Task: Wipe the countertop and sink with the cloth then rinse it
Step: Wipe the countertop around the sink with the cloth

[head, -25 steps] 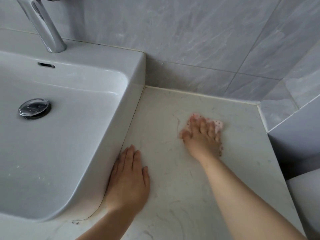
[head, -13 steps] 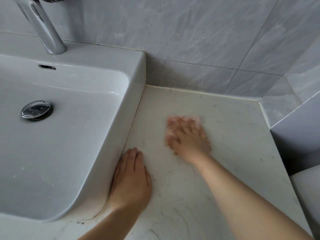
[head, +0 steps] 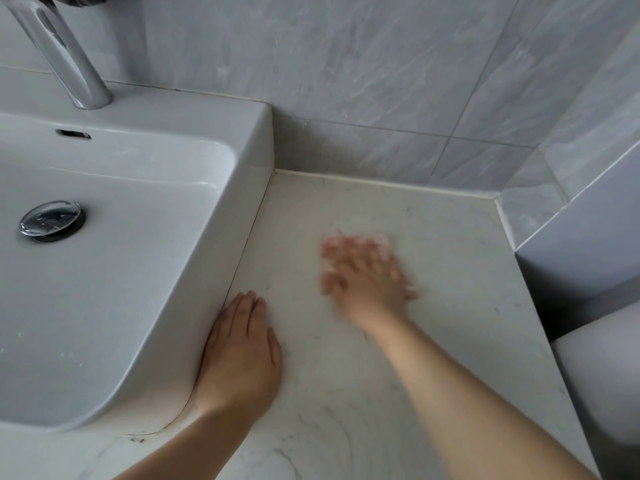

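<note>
My right hand point(head: 367, 278) presses flat on a pink cloth point(head: 379, 241) on the pale marble countertop point(head: 450, 258), right of the sink; hand and cloth are motion-blurred, and only the cloth's far edge shows past my fingers. My left hand point(head: 242, 355) lies flat on the countertop, fingers together, its side against the outer wall of the white sink point(head: 249, 161). It holds nothing. The sink basin fills the left of the view, with a chrome drain plug point(head: 52, 220).
A chrome tap point(head: 69, 60) rises at the sink's back edge. Grey tiled walls point(head: 381, 81) close the countertop at the back and right. A white rounded fixture point(head: 602, 382) sits below the counter's right edge.
My right hand slid the cloth leftward across the countertop from its far-right spot and is still moving. My left hand stayed in place beside the sink.
</note>
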`<action>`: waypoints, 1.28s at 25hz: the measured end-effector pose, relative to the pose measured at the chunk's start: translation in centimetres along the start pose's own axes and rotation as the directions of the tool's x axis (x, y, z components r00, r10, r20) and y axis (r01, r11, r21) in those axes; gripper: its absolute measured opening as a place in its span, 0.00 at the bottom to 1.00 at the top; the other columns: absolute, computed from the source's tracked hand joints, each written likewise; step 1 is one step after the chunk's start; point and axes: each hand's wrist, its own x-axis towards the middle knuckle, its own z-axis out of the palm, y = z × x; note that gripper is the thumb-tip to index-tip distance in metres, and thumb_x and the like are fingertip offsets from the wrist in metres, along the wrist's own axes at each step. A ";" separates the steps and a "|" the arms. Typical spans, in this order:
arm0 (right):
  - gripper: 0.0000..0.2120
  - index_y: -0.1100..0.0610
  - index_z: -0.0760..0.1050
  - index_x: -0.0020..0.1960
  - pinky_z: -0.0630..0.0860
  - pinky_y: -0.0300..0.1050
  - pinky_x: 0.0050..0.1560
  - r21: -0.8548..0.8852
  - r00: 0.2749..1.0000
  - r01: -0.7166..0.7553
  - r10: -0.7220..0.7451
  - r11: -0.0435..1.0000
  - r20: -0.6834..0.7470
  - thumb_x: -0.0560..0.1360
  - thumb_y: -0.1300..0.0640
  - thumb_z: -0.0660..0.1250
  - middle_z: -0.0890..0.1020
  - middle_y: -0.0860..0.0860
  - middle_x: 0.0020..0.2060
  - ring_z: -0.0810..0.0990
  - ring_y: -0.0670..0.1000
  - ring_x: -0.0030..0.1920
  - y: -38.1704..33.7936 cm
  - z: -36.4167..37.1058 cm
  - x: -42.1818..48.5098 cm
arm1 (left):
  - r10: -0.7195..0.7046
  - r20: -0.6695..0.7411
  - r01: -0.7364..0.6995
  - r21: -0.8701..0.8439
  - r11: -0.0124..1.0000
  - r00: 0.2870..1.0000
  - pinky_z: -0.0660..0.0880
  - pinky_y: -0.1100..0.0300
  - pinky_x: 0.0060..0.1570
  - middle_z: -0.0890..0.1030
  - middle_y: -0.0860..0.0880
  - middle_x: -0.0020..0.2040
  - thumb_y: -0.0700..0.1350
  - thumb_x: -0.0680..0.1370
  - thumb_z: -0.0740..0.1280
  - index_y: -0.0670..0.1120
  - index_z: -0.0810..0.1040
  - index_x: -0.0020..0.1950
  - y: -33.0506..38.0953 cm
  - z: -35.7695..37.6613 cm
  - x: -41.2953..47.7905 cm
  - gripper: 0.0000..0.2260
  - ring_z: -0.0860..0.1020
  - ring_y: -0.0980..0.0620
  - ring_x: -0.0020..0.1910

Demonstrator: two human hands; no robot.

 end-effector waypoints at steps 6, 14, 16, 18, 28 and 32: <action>0.31 0.42 0.52 0.76 0.41 0.60 0.73 0.052 0.953 -0.282 0.286 0.958 -0.096 0.73 0.41 0.38 0.52 0.47 0.77 0.48 0.55 0.76 3.3 0.1 -3.2 | -0.017 0.031 0.016 0.024 1.000 0.999 0.67 0.45 0.59 0.79 0.38 0.58 0.47 0.74 0.51 0.35 0.78 0.57 0.4 -0.3 0.2 0.24 0.77 0.39 0.58; 0.29 0.39 0.47 0.75 0.43 0.58 0.74 -0.030 0.982 -0.191 0.190 0.981 -0.020 0.75 0.40 0.39 0.48 0.44 0.77 0.44 0.52 0.76 8.1 -0.8 -2.3 | -0.022 0.065 0.021 0.026 0.999 0.998 0.68 0.46 0.60 0.78 0.38 0.59 0.47 0.74 0.51 0.35 0.77 0.59 0.2 -0.3 0.3 0.24 0.76 0.39 0.59; 0.26 0.38 0.47 0.75 0.42 0.59 0.74 0.119 0.881 -0.469 0.472 0.875 -0.002 0.78 0.41 0.44 0.47 0.44 0.77 0.44 0.53 0.76 10.2 -1.3 -3.3 | -0.019 0.079 0.017 0.033 0.999 0.997 0.68 0.45 0.60 0.78 0.38 0.59 0.49 0.74 0.51 0.35 0.77 0.58 0.2 -0.3 0.3 0.25 0.76 0.39 0.59; 0.25 0.41 0.59 0.73 0.49 0.64 0.72 0.112 0.909 -0.370 0.384 0.922 -0.163 0.77 0.44 0.49 0.58 0.48 0.76 0.56 0.57 0.75 6.5 -0.4 -4.0 | -0.022 0.097 0.019 0.026 0.999 0.995 0.67 0.46 0.62 0.78 0.38 0.60 0.51 0.74 0.51 0.36 0.77 0.59 0.2 -0.4 0.3 0.26 0.75 0.39 0.61; 0.27 0.39 0.44 0.75 0.41 0.58 0.74 0.108 0.874 -0.482 0.485 0.869 -0.004 0.77 0.40 0.43 0.46 0.46 0.77 0.43 0.54 0.76 14.4 -1.4 -2.8 | -0.020 0.112 0.017 0.031 0.999 0.993 0.69 0.45 0.60 0.78 0.38 0.59 0.53 0.73 0.52 0.37 0.77 0.59 0.3 -0.7 0.3 0.26 0.75 0.39 0.60; 0.37 0.42 0.44 0.76 0.37 0.51 0.73 -0.004 0.979 -0.194 0.193 0.981 -0.069 0.67 0.37 0.32 0.44 0.43 0.76 0.44 0.53 0.77 6.8 0.0 -5.8 | -0.016 0.129 0.012 0.029 0.999 0.992 0.69 0.45 0.60 0.78 0.38 0.59 0.53 0.73 0.52 0.36 0.77 0.59 0.3 -0.8 0.3 0.26 0.75 0.39 0.60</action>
